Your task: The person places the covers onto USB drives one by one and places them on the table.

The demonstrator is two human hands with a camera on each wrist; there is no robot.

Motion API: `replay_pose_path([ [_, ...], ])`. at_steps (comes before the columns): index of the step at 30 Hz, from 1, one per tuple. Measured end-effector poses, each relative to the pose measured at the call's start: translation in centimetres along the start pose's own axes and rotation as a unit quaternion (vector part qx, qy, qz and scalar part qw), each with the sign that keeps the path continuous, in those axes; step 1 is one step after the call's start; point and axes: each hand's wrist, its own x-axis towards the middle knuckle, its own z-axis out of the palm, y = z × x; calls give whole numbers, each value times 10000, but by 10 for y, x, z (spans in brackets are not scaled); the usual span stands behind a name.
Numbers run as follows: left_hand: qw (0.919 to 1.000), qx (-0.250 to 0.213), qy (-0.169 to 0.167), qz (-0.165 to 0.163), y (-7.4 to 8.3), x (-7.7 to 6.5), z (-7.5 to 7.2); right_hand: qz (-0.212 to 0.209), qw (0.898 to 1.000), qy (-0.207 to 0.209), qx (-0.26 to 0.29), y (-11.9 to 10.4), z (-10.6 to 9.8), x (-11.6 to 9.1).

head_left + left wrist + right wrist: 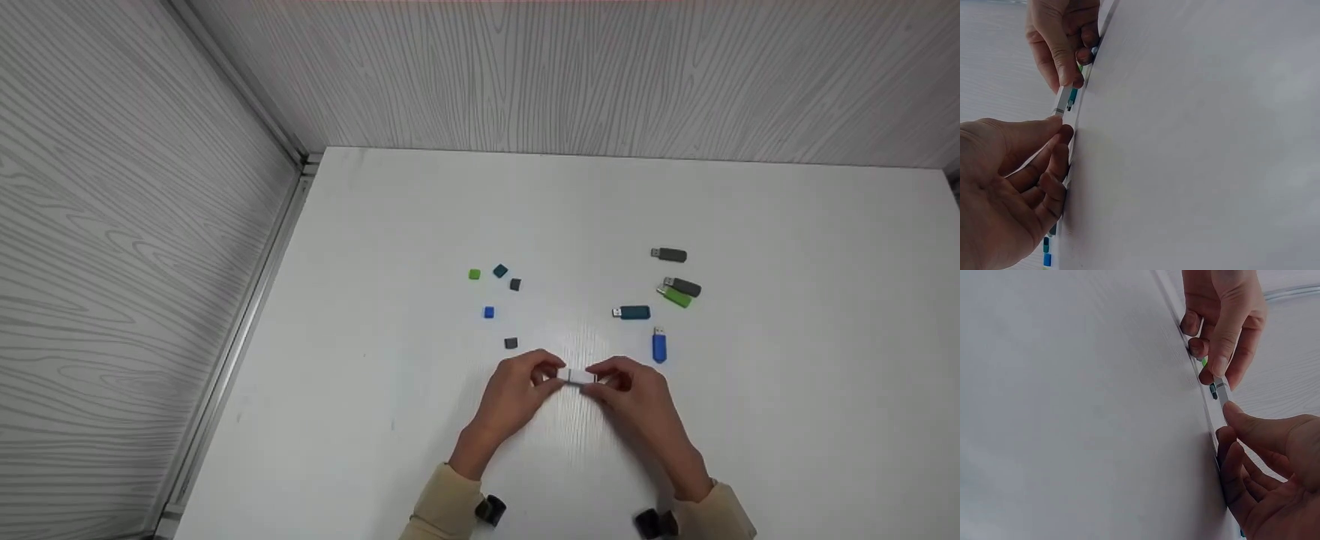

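Observation:
Between both hands, just above or on the white table, is a white USB stick [582,376]. My left hand [519,390] pinches its capped left end between thumb and fingertips. The body's right end is pinched by my right hand [636,391]. A thin grey line crosses the stick where cap and body meet; whether they touch fully I cannot tell. In the left wrist view the white stick [1062,100] spans the two thumbs. The right wrist view shows the stick [1222,392] partly covered by fingertips.
Loose caps lie left of centre: green [475,274], teal [500,271], blue [489,312] and dark grey [511,343]. To the right are uncapped USB sticks: teal [635,312], blue [659,347], green [677,298] touching a grey one [685,287], and another grey [672,255]. Panels border the table [360,225].

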Motion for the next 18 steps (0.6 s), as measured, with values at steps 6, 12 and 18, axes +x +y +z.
replay_pose_path([
  [6,10000,-8,-21,9,-1,0,-1,-134,9999,65,-7,2,0,-2],
  [12,9997,-205,-103,-58,-2,1,-3,-156,9999,52,10,2,0,-2],
  [18,9992,-327,-189,-112,-4,1,-5,-160,9999,27,-41,2,1,-2],
])
